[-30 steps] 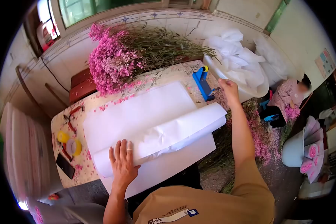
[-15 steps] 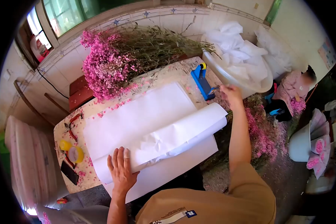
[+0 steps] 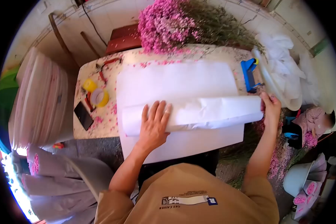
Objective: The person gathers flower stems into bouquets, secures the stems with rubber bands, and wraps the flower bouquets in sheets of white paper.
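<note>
A rolled-over sheet of white wrapping paper (image 3: 212, 112) lies across flat white paper sheets (image 3: 183, 80) on the table. My left hand (image 3: 155, 125) presses on the left part of the roll, its fingers stretched out, a ring on one of them. Beyond the roll's right end, my right hand (image 3: 270, 108) is by the front end of a blue tape dispenser (image 3: 248, 76) holding a yellow-cored roll. Its fingers are bent together as in a pinch; what is between them is too small to make out.
Pink flowers (image 3: 164, 26) with long stems lie at the table's back. Tape rolls (image 3: 99, 98), red-handled cutters (image 3: 102, 71) and a phone (image 3: 83, 115) sit on the left. A tub of white wrapping (image 3: 280, 59) stands right; a seated person (image 3: 311, 121) holds pink flowers.
The head view has turned, so the table appears shifted and more level. My left hand stays on the roll. My right hand remains beside the dispenser, now closer to the roll's right end.
</note>
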Tool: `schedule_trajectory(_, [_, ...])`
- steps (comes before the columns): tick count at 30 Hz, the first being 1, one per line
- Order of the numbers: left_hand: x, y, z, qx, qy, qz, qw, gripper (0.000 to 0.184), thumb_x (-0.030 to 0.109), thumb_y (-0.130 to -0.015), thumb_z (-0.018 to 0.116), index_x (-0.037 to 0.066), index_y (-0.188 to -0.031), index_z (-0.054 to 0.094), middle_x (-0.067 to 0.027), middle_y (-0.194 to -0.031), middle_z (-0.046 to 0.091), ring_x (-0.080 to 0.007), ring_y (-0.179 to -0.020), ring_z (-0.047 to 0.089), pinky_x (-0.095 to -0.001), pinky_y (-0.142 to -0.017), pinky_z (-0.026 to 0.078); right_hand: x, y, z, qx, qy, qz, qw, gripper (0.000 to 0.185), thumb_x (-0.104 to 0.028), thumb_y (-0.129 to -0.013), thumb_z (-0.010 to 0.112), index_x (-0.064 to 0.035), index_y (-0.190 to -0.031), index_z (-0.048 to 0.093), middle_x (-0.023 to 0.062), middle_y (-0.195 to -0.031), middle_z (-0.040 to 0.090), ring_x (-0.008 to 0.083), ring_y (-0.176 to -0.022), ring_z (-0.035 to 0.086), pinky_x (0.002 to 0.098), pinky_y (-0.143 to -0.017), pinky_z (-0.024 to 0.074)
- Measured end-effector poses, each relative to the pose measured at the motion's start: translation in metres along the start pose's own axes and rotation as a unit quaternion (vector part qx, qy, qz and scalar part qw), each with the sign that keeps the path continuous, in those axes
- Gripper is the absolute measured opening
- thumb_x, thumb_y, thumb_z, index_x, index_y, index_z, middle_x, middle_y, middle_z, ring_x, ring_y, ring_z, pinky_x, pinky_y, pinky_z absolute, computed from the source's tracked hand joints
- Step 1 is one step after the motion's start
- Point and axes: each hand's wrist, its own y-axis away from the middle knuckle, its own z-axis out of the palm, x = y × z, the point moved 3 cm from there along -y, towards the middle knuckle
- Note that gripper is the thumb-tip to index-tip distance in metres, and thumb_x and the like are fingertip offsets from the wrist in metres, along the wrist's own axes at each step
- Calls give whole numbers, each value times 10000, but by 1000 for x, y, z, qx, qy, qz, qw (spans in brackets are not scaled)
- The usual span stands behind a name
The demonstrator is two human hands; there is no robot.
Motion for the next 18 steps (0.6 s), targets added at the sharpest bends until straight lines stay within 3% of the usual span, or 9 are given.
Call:
schedule_trajectory(1, [-2,1,1,-7,-1,-5,1000,1064,209,-599,922,54,-1513,400,-159,-1533,428,-348,-1453,366,-569,-1208,205,-32,42,39,-31,-60,-11,998,216,-217,-959,697,-72,-799,687,-37,-580,525,56,-479,445,242,-441,340])
schedule_trajectory(5, [-3,0,3,2,3,4,1000,1071,213,-611,922,60,-1525,383,-151,-1535,424,-343,-1458,361,-564,-1214,190,-40,141,179,-300,-96,98,944,261,-239,-934,752,-21,-799,707,24,-617,621,97,-472,567,257,-439,448])
schedule_trajectory(7, [-4,3,1,5,20,6,1000,1079,225,-615,925,55,-1528,377,-148,-1538,424,-340,-1460,359,-556,-1218,192,-17,159,229,-343,3,101,934,351,-312,-941,739,-20,-751,694,42,-568,604,125,-462,569,296,-452,457])
schedule_trajectory(8, [-5,3,0,6,18,2,1000,1079,225,-615,925,55,-1528,377,-148,-1538,424,-340,-1460,359,-556,-1218,192,-14,160,235,-347,2,99,933,351,-312,-941,739,-20,-751,694,42,-568,604,125,-462,569,296,-452,457])
schedule_trajectory(10, [-6,3,-1,6,27,11,1000,1027,281,-665,896,45,-1522,381,-170,-1536,419,-340,-1449,372,-543,-1211,219,-13,157,243,-318,207,20,925,419,-383,-918,743,-21,-717,678,92,-574,633,215,-472,605,363,-482,491])
schedule_trajectory(11, [-8,1,-1,10,26,5,1000,1027,281,-665,896,45,-1522,381,-170,-1536,419,-340,-1449,372,-543,-1211,219,-13,155,244,-323,208,14,923,419,-383,-918,743,-21,-717,678,92,-574,633,215,-472,605,363,-482,491])
schedule_trajectory(13, [-9,1,-3,50,79,5,996,892,358,-752,842,31,-1479,441,-172,-1505,464,-329,-1426,404,-526,-1200,247,-14,157,237,-264,362,-164,879,443,-410,-865,786,-29,-674,666,116,-576,636,281,-482,613,399,-512,501])
schedule_trajectory(17, [-4,-8,10,103,68,-40,992,763,413,-835,768,22,-1430,495,-146,-1454,536,-310,-1385,460,-510,-1190,267,12,167,220,-217,387,-265,856,411,-430,-816,797,-58,-684,684,131,-631,661,330,-563,641,442,-561,515])
schedule_trajectory(18, [-3,-9,9,120,53,-47,990,676,387,-865,739,24,-1395,530,-135,-1423,566,-307,-1359,487,-504,-1179,285,19,168,216,-244,382,-292,843,392,-423,-809,797,-64,-693,689,137,-655,668,333,-596,652,445,-572,517])
